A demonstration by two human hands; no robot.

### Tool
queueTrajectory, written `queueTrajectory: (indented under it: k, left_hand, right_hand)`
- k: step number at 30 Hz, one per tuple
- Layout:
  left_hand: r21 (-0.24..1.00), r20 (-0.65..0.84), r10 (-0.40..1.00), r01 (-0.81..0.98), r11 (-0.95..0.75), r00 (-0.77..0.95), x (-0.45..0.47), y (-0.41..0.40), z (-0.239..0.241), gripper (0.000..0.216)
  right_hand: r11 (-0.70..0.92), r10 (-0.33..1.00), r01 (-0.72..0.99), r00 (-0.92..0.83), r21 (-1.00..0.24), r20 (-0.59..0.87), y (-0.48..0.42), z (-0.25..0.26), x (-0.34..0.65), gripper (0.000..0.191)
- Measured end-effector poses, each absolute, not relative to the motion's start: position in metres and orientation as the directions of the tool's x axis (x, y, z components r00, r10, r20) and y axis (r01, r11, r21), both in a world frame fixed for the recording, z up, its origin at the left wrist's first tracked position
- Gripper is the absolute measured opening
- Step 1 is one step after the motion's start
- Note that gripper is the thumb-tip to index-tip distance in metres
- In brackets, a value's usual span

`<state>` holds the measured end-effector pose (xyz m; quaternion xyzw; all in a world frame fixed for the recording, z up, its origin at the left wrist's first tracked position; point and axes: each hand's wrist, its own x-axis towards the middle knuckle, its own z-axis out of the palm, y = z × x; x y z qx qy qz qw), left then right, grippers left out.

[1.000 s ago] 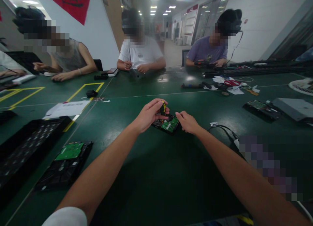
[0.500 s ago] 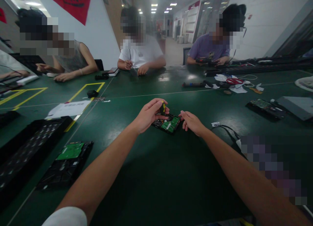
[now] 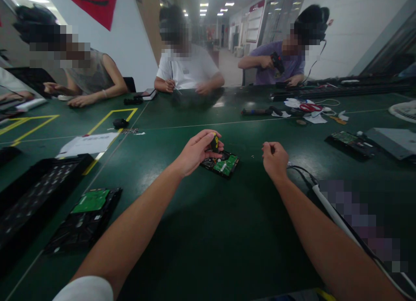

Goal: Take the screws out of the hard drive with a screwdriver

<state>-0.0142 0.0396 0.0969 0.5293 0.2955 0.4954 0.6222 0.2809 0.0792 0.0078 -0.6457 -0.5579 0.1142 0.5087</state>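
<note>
A black hard drive with a green circuit board [image 3: 224, 164] lies on the green table [image 3: 208, 231] in front of me. My left hand [image 3: 195, 151] is closed round a small screwdriver with a black and yellow handle [image 3: 215, 143], held upright over the drive's left end. My right hand [image 3: 274, 160] hovers to the right of the drive, apart from it, fingers curled and pinched together; what they hold, if anything, is too small to make out. Tiny specks, perhaps screws [image 3: 256, 156], lie on the table between the drive and that hand.
Another drive with a green board [image 3: 87, 214] and a black tray [image 3: 29, 197] lie at my left. A black cable [image 3: 302, 173] runs at my right. A further drive [image 3: 349, 142] and grey box [image 3: 393, 140] sit far right. Three people work across the table.
My right hand has left the drive's right edge and moved right and up, closing into a pinch. My left hand with the screwdriver stays in place. The person at far right raised a tool.
</note>
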Motion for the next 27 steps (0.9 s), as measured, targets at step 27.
queueTrajectory:
  k: [27]
  left_hand:
    - [0.981, 0.187, 0.965, -0.095, -0.172, 0.186, -0.015, 0.037, 0.103, 0.037]
  right_hand:
    - [0.641, 0.758, 0.656, -0.459, -0.399, 0.463, 0.040, 0.015, 0.215, 0.034]
